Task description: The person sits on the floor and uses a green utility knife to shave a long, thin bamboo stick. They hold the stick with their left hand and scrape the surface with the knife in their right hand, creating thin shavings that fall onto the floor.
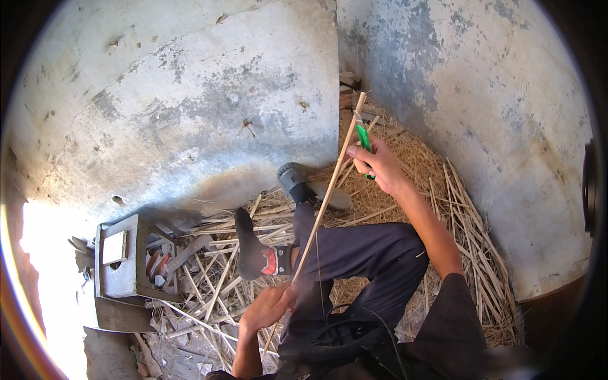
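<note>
A long, pale wooden stick (329, 188) slants across my lap, its far end up near the wall corner. My left hand (268, 306) is closed around its lower part, beside my crossed leg. My right hand (381, 166) grips a green utility knife (363, 135) near the stick's far end, the blade side close to the wood. Whether the blade touches the stick is too small to tell. Thin shavings curl off by the knife. A fine strand hangs down over my trousers (373, 247) from near the stick.
Straw-like shavings (405, 152) heap up in the corner. Many loose sticks (472, 221) lie on the right and more on the floor to the left. A worn wooden box (123, 282) with scraps inside stands at left. Peeling walls (209, 95) close in ahead and right.
</note>
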Action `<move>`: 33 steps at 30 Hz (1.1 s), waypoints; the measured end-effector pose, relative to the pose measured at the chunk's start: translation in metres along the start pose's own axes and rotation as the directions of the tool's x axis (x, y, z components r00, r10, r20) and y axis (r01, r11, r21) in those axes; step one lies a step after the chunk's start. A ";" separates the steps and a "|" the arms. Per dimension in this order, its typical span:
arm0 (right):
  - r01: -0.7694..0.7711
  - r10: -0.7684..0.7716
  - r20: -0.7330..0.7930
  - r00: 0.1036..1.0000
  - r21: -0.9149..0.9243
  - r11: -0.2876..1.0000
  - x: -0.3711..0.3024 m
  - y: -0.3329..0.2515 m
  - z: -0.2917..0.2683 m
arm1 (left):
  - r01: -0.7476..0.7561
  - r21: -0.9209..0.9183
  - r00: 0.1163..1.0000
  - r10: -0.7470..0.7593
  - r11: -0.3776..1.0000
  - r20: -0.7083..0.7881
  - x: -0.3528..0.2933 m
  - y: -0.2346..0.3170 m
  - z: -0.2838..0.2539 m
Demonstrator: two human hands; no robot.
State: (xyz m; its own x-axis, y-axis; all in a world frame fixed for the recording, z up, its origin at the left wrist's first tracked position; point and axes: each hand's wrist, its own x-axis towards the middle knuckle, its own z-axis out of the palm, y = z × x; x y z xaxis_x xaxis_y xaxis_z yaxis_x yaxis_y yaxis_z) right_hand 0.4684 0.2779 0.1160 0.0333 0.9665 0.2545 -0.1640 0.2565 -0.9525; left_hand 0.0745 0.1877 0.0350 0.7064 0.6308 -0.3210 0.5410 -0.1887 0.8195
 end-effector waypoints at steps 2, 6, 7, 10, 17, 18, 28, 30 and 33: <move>-0.002 0.002 -0.001 1.000 -0.017 1.000 -0.001 -0.004 0.007 | -0.085 -0.031 0.996 0.086 0.996 0.036 0.003 -0.011 -0.002; 0.007 -0.005 0.028 1.000 -0.042 0.999 0.000 -0.001 0.005 | -0.163 0.112 0.982 0.150 0.980 0.113 0.011 -0.021 -0.010; 0.019 -0.018 0.029 0.999 -0.033 0.999 -0.001 0.002 0.005 | -0.125 0.137 0.988 0.112 0.983 0.102 0.011 -0.021 -0.012; 0.022 -0.021 0.043 0.999 -0.042 0.999 -0.002 -0.002 0.007 | 0.062 0.318 0.998 -0.057 0.946 -0.025 0.004 0.037 -0.030; 0.060 -0.018 0.151 0.988 -0.280 0.958 -0.012 -0.018 0.032 | -0.423 -0.005 0.811 0.376 0.906 -0.449 0.059 0.073 -0.015; 0.077 -0.031 0.161 0.986 -0.292 0.953 -0.013 -0.018 0.035 | -0.407 -0.068 0.845 0.347 0.911 -0.408 0.068 0.072 -0.012; 0.358 -0.398 0.092 0.913 -0.647 0.673 -0.023 -0.017 0.039 | -0.285 -0.061 0.826 0.213 0.956 -0.522 0.081 0.068 -0.004; 0.401 -0.493 0.086 0.866 -0.709 0.581 -0.022 -0.015 0.040 | -0.277 -0.030 0.808 0.216 0.961 -0.548 0.074 0.072 -0.004; 0.444 -0.581 0.129 0.803 -0.781 0.439 -0.019 -0.017 0.039 | -0.230 -0.002 0.794 0.186 0.973 -0.579 0.063 0.074 -0.005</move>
State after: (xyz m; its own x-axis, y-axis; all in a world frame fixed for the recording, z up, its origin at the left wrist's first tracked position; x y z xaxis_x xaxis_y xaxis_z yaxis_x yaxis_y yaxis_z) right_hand 0.4317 0.2548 0.1338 -0.0054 0.6262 0.7797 0.7128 0.5492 -0.4362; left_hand 0.1569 0.2165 0.0782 0.3970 0.9015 0.1726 0.3631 -0.3269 0.8725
